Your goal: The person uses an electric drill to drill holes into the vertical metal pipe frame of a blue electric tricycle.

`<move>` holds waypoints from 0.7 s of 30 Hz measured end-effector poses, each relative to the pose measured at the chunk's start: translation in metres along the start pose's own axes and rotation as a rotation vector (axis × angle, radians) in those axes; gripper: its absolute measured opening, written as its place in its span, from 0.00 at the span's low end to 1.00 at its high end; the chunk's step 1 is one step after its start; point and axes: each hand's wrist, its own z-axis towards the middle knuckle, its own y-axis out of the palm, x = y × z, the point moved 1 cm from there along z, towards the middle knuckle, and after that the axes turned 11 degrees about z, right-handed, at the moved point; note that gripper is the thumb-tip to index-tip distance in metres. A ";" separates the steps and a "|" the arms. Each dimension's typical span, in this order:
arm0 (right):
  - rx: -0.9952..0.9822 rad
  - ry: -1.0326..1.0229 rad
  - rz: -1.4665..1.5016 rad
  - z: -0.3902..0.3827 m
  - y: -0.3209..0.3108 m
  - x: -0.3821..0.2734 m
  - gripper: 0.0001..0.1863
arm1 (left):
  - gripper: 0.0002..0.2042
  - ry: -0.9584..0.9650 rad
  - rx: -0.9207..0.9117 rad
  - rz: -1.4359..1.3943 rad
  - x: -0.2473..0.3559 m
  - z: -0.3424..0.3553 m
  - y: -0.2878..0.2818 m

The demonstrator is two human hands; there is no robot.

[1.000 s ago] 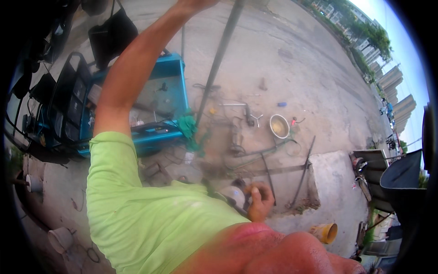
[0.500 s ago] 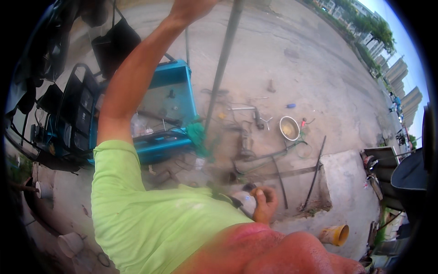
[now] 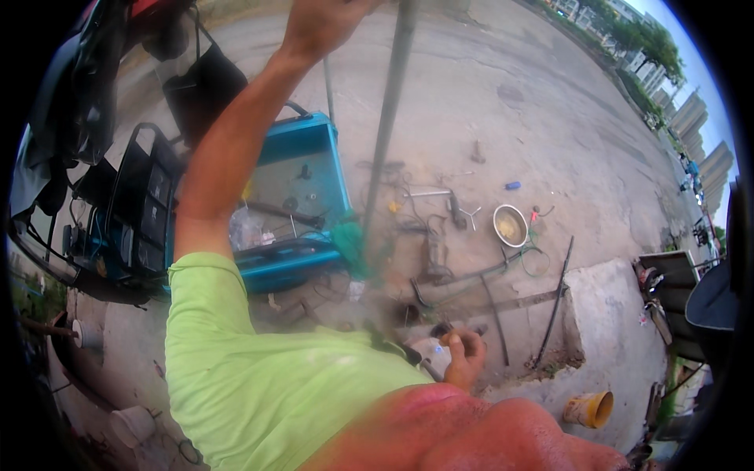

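My left arm reaches up across the view. My left hand (image 3: 326, 25) is at the top edge beside a blurred grey-green pole (image 3: 388, 110); its fingers are mostly cut off, so I cannot tell whether it grips the pole. Low in the middle, my right hand (image 3: 466, 356) is closed, thumb and fingers curled together. Whatever they hold is too small or hidden to name. A dark object and a pale round one lie close to its fingertips. Behind the left arm stands a blue cargo bed (image 3: 342, 169) containing clear plastic, a dark bar and small metal parts.
A green cloth (image 3: 350, 242) hangs at the bed's corner. On the concrete lie a bowl (image 3: 524, 240), a blue object (image 3: 513, 186), a T-shaped metal tool (image 3: 454, 206), hoses and a dark rod (image 3: 554, 304). A yellow bucket (image 3: 585, 409) is at lower right, a black bag (image 3: 203, 93) upper left.
The whole view has shifted slightly, so the ground items appear further right and lower. More of my left hand shows at the top edge. My right hand keeps its curled shape.
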 end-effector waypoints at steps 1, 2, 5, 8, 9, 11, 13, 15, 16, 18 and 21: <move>0.006 0.000 0.006 0.001 0.000 0.000 0.06 | 0.07 -0.006 0.002 0.003 -0.001 0.000 0.000; 0.013 -0.001 0.012 0.002 0.000 0.001 0.06 | 0.07 -0.012 0.005 0.006 -0.002 0.000 0.001; 0.014 0.023 -0.040 0.004 -0.002 0.001 0.06 | 0.07 -0.007 0.019 -0.051 -0.009 -0.001 0.004; -0.015 -0.054 -0.006 0.007 -0.007 0.011 0.06 | 0.06 -0.009 0.003 -0.101 -0.007 -0.001 0.006; -0.003 -0.048 -0.005 0.007 -0.009 0.014 0.06 | 0.06 -0.003 0.002 -0.104 -0.007 0.000 0.007; 0.020 -0.036 -0.009 0.007 -0.010 0.015 0.06 | 0.06 0.005 0.000 -0.111 -0.007 0.000 0.009; 0.046 -0.024 -0.027 0.007 -0.008 0.013 0.06 | 0.06 -0.012 -0.009 -0.129 -0.008 -0.001 0.009; 0.059 -0.022 -0.029 0.007 -0.006 0.014 0.06 | 0.06 -0.009 -0.017 -0.130 -0.008 0.000 0.009; 0.058 -0.026 -0.027 0.008 -0.006 0.014 0.06 | 0.06 0.000 -0.017 -0.123 -0.009 0.000 0.008; 0.050 -0.035 -0.020 0.010 -0.007 0.018 0.05 | 0.06 -0.004 -0.028 -0.132 -0.011 0.001 0.006; 0.038 -0.047 -0.020 0.013 -0.012 0.024 0.05 | 0.06 -0.071 -0.042 -0.219 -0.016 -0.001 0.004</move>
